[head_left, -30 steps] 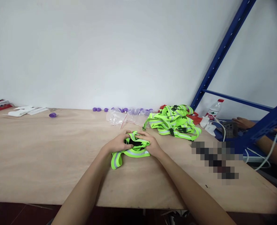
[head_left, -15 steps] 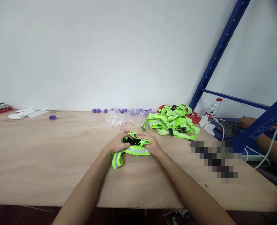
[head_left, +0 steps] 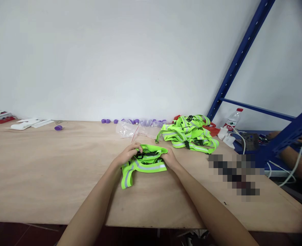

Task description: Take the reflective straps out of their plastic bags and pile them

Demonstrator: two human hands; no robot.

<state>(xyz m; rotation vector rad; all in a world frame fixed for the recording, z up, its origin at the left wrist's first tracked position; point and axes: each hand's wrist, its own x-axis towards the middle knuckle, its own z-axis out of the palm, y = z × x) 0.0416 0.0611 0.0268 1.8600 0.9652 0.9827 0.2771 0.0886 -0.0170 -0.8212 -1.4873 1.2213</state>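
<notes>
A neon-green reflective strap vest with grey bands and a black buckle lies bunched on the wooden table in front of me. My left hand grips its left side, fingers curled over the top edge. My right hand holds its right end, fingers tucked under the fabric. One strap end hangs toward me, below the left hand.
A pile of the same green vests lies behind and right. Clear plastic bags and purple caps sit by the wall. A water bottle, cables and another person's arm are at the right, under a blue rack. White papers lie far left.
The bundle has been spread wider and flatter. My right hand has slid from on top of it to its right end, and the top fold now lies over the buckle.
</notes>
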